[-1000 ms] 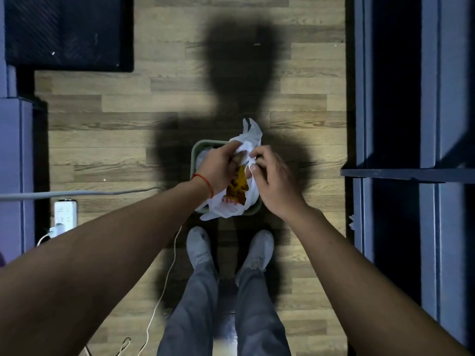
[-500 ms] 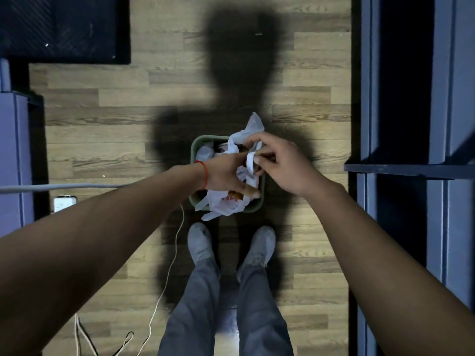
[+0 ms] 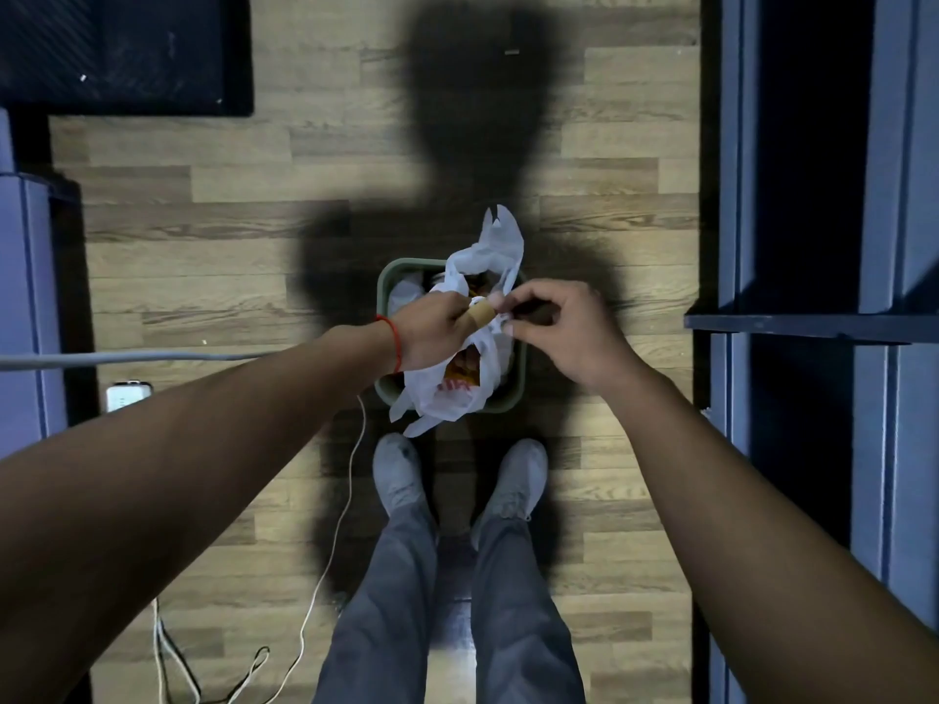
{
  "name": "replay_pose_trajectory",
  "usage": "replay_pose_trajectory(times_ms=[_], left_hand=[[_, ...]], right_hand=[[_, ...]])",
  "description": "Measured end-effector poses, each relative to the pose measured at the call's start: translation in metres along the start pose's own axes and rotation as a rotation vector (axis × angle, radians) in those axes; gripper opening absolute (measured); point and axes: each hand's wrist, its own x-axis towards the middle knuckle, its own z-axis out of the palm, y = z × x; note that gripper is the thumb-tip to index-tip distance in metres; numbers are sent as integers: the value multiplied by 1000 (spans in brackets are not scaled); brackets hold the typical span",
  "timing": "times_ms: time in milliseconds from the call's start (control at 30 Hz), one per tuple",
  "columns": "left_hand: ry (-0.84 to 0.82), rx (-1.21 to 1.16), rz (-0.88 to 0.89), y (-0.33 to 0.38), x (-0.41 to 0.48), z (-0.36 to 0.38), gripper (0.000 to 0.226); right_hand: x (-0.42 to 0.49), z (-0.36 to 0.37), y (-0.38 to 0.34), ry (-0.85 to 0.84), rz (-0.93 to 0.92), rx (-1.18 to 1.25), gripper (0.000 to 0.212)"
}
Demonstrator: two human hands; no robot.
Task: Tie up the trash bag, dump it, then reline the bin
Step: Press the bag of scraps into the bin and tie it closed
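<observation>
Crossed a moment ago, the trash bag [image 3: 443, 398] handles are being pinched and drawn apart by left hand [image 3: 436, 325] and right hand [image 3: 564, 331], seemingly tightening the knot.

You're standing on a pale wood-grain laminate plank floor [image 3: 203, 246] in dim light, with a big dark shadow [image 3: 477, 144] thrown across it. Landmark: the tall blue-grey metal rack [image 3: 792, 322]. Well across from the rack there's a blue-grey cabinet [image 3: 25, 297], a black ribbed mat [image 3: 122, 48], a white power strip [image 3: 127, 396] and a thin white cable [image 3: 345, 500].
</observation>
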Motion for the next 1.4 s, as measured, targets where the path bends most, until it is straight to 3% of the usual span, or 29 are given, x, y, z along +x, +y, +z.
replay_pose_trajectory(times_ms=[167, 300, 500, 600, 733, 833, 1000, 1133, 1200, 1267, 1400], left_hand=[[-23, -116, -66, 14, -9, -9, 49], [-122, -375, -150, 20, -7, -19, 42], [-302, -581, -223, 4, 4, -16, 42], [-240, -668, -296, 5, 6, -11, 42], [-38, 26, -220, 12, 2, -21, 52], [-53, 338, -175, 9, -2, -16, 43], [-3, 808, 96, -9, -10, -4, 38], [125, 651, 164, -30, -8, 7, 40], [99, 612, 172, -35, -7, 6, 38], [69, 624, 202, -35, -8, 4, 35], [44, 773, 199, -40, -10, -1, 35]], right_hand=[[-10, 15, 0, 89, -26, -4, 11], [-27, 32, 12, 224, -26, 67, 10], [-57, 76, 21, 448, -150, 4, 4], [-52, 89, 24, 477, -131, 7, 8], [-43, 83, 24, 367, -203, -84, 15], [-18, 60, 17, 359, -50, -33, 21], [42, 32, -15, 0, 14, -168, 31], [68, 30, -28, -391, 212, -355, 30], [72, 33, -26, -548, 265, -448, 28], [71, 36, -21, -602, 265, -509, 29], [72, 43, -17, -557, 228, -440, 26]])
